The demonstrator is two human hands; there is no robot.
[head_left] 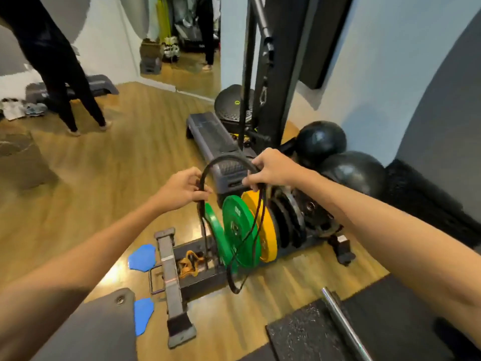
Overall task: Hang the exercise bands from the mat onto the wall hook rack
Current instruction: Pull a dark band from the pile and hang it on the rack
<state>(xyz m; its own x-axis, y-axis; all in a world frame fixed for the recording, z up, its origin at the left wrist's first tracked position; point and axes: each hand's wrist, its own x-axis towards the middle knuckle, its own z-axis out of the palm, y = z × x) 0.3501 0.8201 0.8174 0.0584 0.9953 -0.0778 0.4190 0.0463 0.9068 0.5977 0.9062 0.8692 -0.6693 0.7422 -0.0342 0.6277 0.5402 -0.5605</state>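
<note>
The black band (229, 162) is a thin, flat rubber loop, held in the air above the wooden floor (130, 157). Its top makes an arch between the two hands, and long strands hang down in front of the green plate (240, 227) and the yellow plate (263, 225), with the lowest loop close to the floor. The left hand (182, 190) pinches the left side of the arch between thumb and curled fingers. The right hand (270, 169) grips the right side, fingers closed around several strands (how many, I cannot tell). The plates are round and smooth and stand upright in a dark rack (203, 277). A grey mat (99, 329) with a metal eyelet lies at lower left, near two blue flat pads (142, 257).
</note>
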